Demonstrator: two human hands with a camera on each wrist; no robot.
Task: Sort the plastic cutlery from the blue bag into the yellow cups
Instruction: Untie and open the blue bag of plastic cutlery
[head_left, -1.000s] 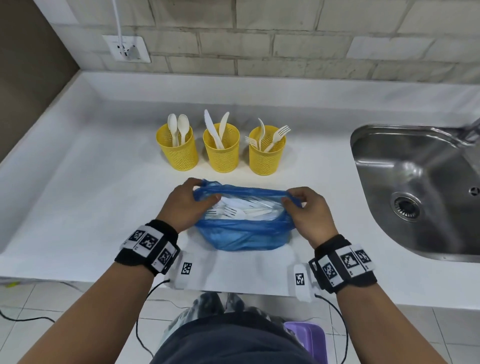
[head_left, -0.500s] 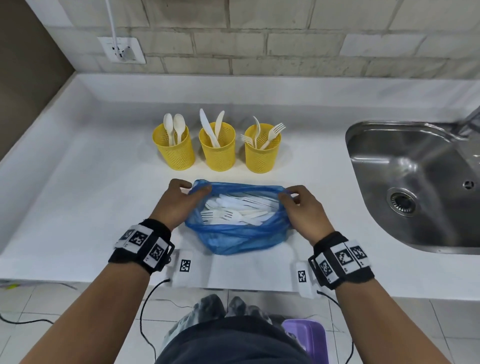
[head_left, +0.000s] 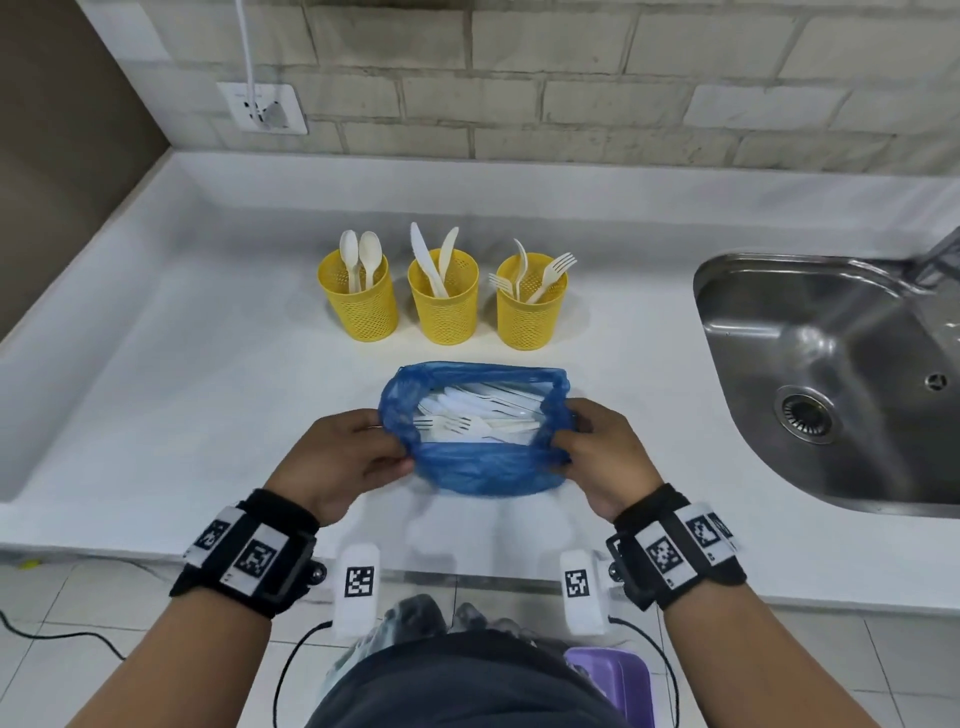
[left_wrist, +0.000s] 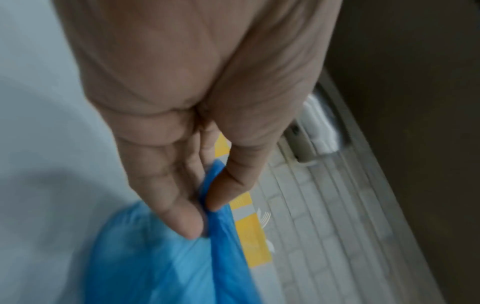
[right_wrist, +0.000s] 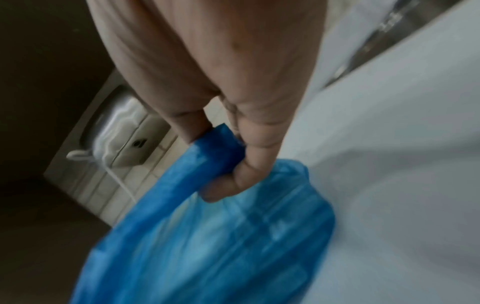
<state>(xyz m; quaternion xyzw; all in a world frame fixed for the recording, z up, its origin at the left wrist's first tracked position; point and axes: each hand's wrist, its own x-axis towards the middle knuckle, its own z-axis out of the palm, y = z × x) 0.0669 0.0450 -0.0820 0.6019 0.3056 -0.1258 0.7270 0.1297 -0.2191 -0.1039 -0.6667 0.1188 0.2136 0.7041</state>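
Observation:
The blue bag (head_left: 483, 470) lies on the white counter (head_left: 182, 395) in front of me, its mouth spread wide. Inside it I see white plastic forks and knives (head_left: 478, 415). My left hand (head_left: 348, 457) pinches the bag's left rim (left_wrist: 215, 205) between thumb and fingers. My right hand (head_left: 597, 452) grips the right rim (right_wrist: 221, 148) the same way. Behind the bag stand three yellow mesh cups: the left cup (head_left: 359, 296) holds spoons, the middle cup (head_left: 444, 299) holds knives, the right cup (head_left: 530, 304) holds forks.
A steel sink (head_left: 841, 374) is set into the counter at the right. A brick wall with a socket (head_left: 262, 106) rises at the back. The counter's front edge runs just under my wrists, with a purple container (head_left: 613, 680) on the floor below.
Both hands have drawn the rim outward and back toward me, so the bag's mouth now gapes wider and more cutlery shows.

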